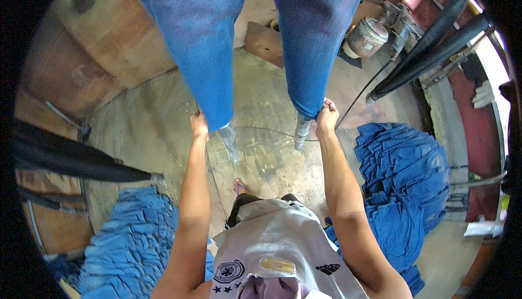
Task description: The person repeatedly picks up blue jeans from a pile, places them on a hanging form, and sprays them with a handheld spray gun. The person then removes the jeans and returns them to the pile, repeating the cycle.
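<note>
A pair of blue jeans (204, 43) hangs in front of me, its two legs spread apart and filled out. Below the hems, pale, clear-looking tube ends (229, 141) stick out of both legs. At the hem of the left leg my left hand (200, 125) is closed on the denim's outer edge. My right hand (327, 116) pinches the outer edge of the right leg's hem, knuckles up. Both arms reach forward, nearly straight. The upper part of the jeans lies outside the view.
Piles of blue denim lie at the lower left (128, 239) and right (405, 179). Black padded tubes (76, 155) jut in from the left, more (429, 49) from the upper right. A metal tank-like machine (366, 37) stands at the back right. A thin cable crosses the stained floor (261, 174).
</note>
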A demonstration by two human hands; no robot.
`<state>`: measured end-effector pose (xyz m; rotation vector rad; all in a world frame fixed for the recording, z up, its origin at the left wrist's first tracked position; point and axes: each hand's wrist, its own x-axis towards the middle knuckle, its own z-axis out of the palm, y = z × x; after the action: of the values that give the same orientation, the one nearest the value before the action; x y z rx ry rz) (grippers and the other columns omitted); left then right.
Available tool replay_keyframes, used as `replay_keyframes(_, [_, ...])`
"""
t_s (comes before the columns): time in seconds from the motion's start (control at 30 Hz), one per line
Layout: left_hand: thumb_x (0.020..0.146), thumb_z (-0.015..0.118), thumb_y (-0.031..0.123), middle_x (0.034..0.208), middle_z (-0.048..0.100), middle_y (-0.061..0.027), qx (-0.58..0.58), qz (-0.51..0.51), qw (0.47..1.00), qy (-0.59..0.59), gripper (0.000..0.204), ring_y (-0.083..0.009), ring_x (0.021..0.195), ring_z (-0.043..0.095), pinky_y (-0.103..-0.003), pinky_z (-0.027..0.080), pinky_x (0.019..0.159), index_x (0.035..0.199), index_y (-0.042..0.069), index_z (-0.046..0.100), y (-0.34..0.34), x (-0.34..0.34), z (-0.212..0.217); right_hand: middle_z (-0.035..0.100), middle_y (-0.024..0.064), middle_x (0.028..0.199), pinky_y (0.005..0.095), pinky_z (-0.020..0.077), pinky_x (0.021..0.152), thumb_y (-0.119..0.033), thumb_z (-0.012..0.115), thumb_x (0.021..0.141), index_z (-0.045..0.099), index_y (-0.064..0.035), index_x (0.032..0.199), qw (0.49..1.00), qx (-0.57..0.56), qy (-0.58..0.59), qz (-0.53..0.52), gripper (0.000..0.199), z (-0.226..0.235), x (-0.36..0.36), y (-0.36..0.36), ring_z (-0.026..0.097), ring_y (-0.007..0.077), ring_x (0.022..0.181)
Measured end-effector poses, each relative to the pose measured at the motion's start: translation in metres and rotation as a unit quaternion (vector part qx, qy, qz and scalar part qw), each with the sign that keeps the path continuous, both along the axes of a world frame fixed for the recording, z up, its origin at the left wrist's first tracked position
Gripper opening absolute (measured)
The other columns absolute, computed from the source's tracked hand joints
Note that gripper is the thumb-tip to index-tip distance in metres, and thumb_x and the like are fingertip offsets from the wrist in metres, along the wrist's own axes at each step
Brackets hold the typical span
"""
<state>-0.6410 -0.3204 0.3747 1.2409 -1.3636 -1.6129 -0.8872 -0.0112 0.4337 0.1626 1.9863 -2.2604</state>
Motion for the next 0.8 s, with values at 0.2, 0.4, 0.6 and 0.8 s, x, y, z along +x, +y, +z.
replay_keyframes(0.2, [0.094, 0.062, 0.033, 0.078, 0.069, -0.008, -0.052, 0.075, 0.996, -0.026, 0.044, -0.0145, 0.067, 0.057, -0.038, 0.048, 0.061, 0.09, -0.01, 0.071, 0.039, 0.064, -0.034, 0.066, 0.0024, 0.089, 0.0271, 0.0474, 0.073, 0.001, 0.056, 0.096, 0.067, -0.0041, 0.096, 0.997, 0.009, 0.057, 0.058, 0.013, -0.006, 0.023, 0.022, 0.057, 0.01, 0.08])
replay_keyframes(0.4, [0.09, 0.065, 0.031, 0.076, 0.067, -0.0085, -0.05, 0.188, 0.98, -0.05, 0.041, -0.0155, 0.066, 0.057, -0.038, 0.047, 0.06, 0.086, -0.01, 0.07, 0.057, 0.12, -0.039, 0.067, 0.0044, 0.084, 0.0269, 0.0481, 0.068, -0.002, 0.059, 0.095, 0.068, 0.0005, 0.094, 0.986, 0.033, 0.108, 0.124, 0.01, -0.019, 0.04, 0.007, 0.057, 0.0111, 0.075])
replay_keyframes(0.6, [0.093, 0.065, 0.03, 0.071, 0.066, -0.0068, -0.053, 0.239, 0.962, -0.124, 0.041, -0.0145, 0.064, 0.057, -0.037, 0.046, 0.06, 0.085, -0.01, 0.07, 0.056, 0.108, -0.011, 0.068, 0.0058, 0.081, 0.0253, 0.0477, 0.061, -0.002, 0.059, 0.093, 0.069, 0.0007, 0.096, 0.989, 0.033, 0.027, 0.142, 0.011, -0.021, 0.038, -0.068, 0.06, 0.0122, 0.07])
replay_keyframes(0.8, [0.09, 0.067, 0.036, 0.076, 0.071, -0.0154, -0.104, 0.257, 0.946, -0.167, 0.044, -0.0231, 0.061, 0.058, -0.043, 0.047, 0.061, 0.084, -0.008, 0.071, 0.009, 0.063, -0.043, 0.061, 0.0057, 0.07, 0.0307, 0.0328, 0.037, 0.001, 0.043, 0.087, 0.065, -0.0061, 0.092, 0.986, -0.023, 0.022, 0.163, 0.024, -0.072, -0.004, -0.11, 0.048, 0.0142, 0.047])
